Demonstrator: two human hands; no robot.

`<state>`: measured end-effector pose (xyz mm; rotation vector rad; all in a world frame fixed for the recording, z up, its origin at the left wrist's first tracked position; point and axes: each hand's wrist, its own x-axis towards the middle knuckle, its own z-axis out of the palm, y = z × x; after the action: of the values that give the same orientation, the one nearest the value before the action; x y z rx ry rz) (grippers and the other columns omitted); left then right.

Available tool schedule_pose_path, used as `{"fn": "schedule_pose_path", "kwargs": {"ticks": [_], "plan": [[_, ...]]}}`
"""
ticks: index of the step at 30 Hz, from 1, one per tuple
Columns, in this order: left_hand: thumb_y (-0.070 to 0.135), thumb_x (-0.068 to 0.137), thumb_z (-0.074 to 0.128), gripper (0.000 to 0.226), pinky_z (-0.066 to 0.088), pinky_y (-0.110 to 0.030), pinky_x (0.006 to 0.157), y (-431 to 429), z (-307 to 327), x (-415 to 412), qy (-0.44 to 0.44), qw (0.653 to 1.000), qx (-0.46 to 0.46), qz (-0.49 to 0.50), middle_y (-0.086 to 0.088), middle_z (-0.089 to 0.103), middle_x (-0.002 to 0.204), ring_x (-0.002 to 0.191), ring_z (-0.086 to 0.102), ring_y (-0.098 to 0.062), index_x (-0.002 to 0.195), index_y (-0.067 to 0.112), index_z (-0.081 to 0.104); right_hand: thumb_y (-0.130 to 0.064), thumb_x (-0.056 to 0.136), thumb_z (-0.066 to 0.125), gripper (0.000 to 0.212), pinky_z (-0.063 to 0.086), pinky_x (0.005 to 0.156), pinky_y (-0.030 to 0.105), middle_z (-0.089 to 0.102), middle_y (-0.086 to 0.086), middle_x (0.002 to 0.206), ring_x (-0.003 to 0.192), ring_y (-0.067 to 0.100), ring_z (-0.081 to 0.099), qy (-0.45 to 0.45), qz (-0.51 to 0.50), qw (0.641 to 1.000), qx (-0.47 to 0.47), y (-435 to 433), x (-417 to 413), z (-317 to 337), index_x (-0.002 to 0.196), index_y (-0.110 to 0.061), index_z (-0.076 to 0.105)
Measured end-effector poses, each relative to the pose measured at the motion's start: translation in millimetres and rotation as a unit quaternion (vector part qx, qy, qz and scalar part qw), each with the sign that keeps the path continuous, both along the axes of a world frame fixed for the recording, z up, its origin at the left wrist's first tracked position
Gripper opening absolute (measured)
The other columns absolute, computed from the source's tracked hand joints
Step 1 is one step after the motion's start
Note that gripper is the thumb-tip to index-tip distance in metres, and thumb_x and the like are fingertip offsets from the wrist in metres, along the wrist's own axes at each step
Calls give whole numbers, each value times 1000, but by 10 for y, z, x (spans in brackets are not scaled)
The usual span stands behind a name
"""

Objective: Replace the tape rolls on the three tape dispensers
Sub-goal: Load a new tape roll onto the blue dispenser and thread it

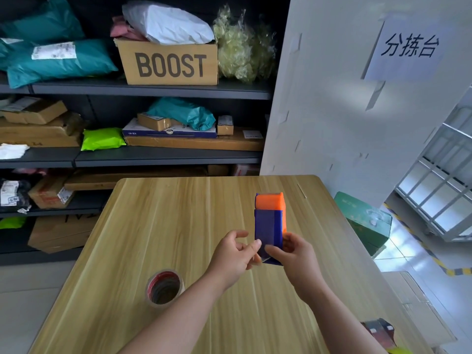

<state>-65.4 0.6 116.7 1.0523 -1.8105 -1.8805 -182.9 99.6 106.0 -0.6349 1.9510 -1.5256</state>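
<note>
The blue-and-orange tape dispenser [269,221] is held above the wooden tabletop [158,226], orange end away from the person. The right hand [287,251] grips its near blue end; the left hand [236,254] pinches at that same end — fingers narrowed. A tape roll [164,287] lies flat on the tabletop, nearer the person and left of the dispenser.

Bench [158,226]: pale wood grain, lengthwise streaks.
Dispenser in my grips [269,226]: dark blue body, orange top.
Tape roll [164,287]: tan tape, red inner core with dark rings.
Second dispenser at lower right edge [380,330]: dark red and black.
Box on shelf [168,63]: brown card, dark "BOOST" lettering.
Mailer bags [58,57]: teal, white labels.
Small pouch [102,139]: bright green.
Box beside bench [365,221]: green.
Floor tape [431,259]: yellow and black stripes.
</note>
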Motion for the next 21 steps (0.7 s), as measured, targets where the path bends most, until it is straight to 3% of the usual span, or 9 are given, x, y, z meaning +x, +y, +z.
{"fn": "schedule_pose_path", "kwargs": {"ticks": [2,5,8,11,15,18,21], "plan": [[24,92,62,31,51,-20,63,-18,-18,-28,-3,1000,6,-7,-2,70,73,66,67,-5,119,11,54,1,84,66,18,58,73,31,76,9,89,83,26,74,-43,28,998,-22,-1,5,24,100,-7,67],[22,93,60,23,47,-14,57,-64,-41,-28,-9,1000,-4,-14,-4,68,73,61,66,-3,112,8,63,8,85,54,27,56,85,38,75,14,99,93,32,71,-86,72,993,-39,-10,6,52,107,-3,66],[22,92,61,20,48,-19,61,-121,-50,7,-12,1000,1,-22,-6,68,73,63,65,-7,103,7,67,4,73,49,40,52,94,45,73,17,104,100,35,67,-101,105,988,-45,0,15,67,109,-2,66],[25,89,66,26,44,-20,58,-183,-41,43,-21,998,23,-48,-3,65,68,55,58,-7,99,1,67,13,82,43,39,50,98,46,72,18,105,99,34,67,-116,121,985,-49,31,14,84,110,-2,66],[26,88,68,36,43,-19,55,-280,-16,99,-29,995,64,-69,-1,61,62,52,54,-9,103,-7,66,8,92,49,29,48,101,48,73,15,108,100,33,68,-140,118,981,-69,80,26,96,112,-4,66],[27,88,67,35,42,-20,56,-322,29,130,-29,989,101,-102,1,58,59,53,52,-9,107,-2,67,0,92,55,29,45,104,51,72,14,113,109,36,64,-135,124,980,-75,97,25,29,118,-7,65],[27,88,67,37,40,-20,56,-367,56,159,-18,982,142,-121,2,54,59,53,48,-9,112,-2,65,-6,89,59,31,47,101,46,71,14,113,108,33,66,-129,134,979,-82,101,54,52,119,-12,67]]}}
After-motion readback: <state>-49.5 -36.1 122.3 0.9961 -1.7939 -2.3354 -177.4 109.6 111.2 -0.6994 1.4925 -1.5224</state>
